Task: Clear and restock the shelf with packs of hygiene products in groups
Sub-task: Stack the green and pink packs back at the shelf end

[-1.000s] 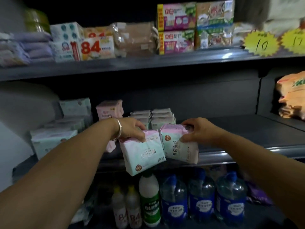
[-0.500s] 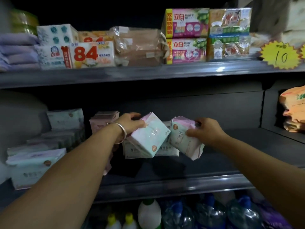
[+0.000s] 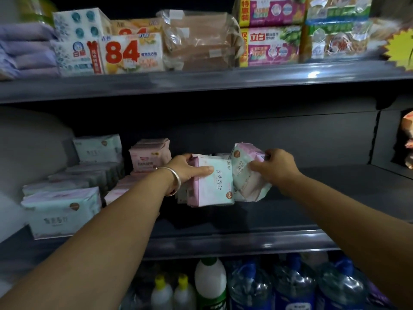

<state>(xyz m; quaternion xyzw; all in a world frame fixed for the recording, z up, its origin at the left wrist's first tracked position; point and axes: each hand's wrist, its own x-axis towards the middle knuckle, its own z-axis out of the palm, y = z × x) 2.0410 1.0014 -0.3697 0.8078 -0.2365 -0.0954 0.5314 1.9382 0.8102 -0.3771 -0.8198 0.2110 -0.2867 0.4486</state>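
Observation:
My left hand (image 3: 187,167) grips a pale green and pink pack (image 3: 214,183), held upright over the dark middle shelf (image 3: 223,239). Right beside it my right hand (image 3: 276,166) holds a second, crumpled pack (image 3: 244,173) of the same kind, tilted. Both packs are in front of a low stack of similar packs, mostly hidden behind them. More green packs (image 3: 61,210) lie in rows at the shelf's left, and pink packs (image 3: 150,156) stand behind my left wrist.
The upper shelf (image 3: 201,82) carries soap boxes and wrapped goods. Bottles (image 3: 210,285) and blue water jugs (image 3: 295,285) stand below. The right half of the middle shelf is bare dark metal. A yellow price tag (image 3: 400,49) hangs at the upper right.
Both hands have carried their packs from the shelf's front edge up and inward to the stack. The left pack now stands upright, and the view has tilted upward.

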